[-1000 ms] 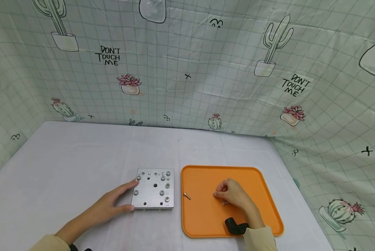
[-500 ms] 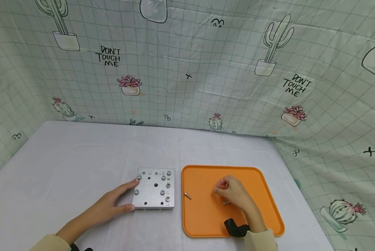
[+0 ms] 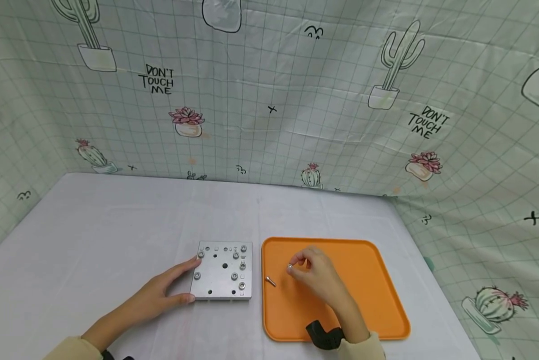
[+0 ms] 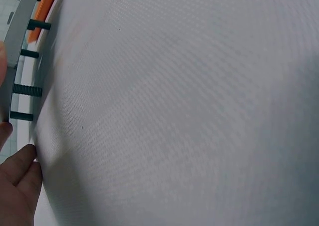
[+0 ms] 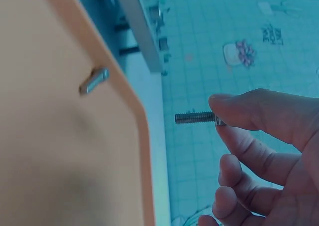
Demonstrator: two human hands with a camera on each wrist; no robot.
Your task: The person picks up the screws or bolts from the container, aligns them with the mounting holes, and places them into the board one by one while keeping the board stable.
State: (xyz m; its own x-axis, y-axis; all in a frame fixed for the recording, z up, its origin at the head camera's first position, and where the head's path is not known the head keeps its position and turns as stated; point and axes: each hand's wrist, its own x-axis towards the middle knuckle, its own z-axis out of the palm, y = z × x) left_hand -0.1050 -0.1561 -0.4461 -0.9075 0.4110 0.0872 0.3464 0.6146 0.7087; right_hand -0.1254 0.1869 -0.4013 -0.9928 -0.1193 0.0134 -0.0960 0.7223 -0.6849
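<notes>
A square metal plate [image 3: 215,277] stands on the white table, bearing several socket head screws whose threaded ends stick out beneath, as the left wrist view shows. My left hand [image 3: 154,297] touches the plate's left side, index fingertip near the upper corner and thumb at the lower one, with two fingertips low beside the table surface. My right hand [image 3: 321,277] pinches a screw [image 5: 195,117] by its head between thumb and index finger, over the orange tray [image 3: 364,265]. Its threaded shank points down, clear of the fingers. Another screw [image 3: 271,281] lies in the tray near its left rim.
The tray sits just right of the plate, a narrow strip of table between them. A black wrist mount [image 3: 324,336] hangs over the tray's front edge. A patterned curtain [image 3: 269,75] with cactus drawings closes off the table's back and sides.
My right hand has lifted a screw and moved left with it, toward the plate. The screw that lay under this hand is now out of sight. My left hand keeps its place.
</notes>
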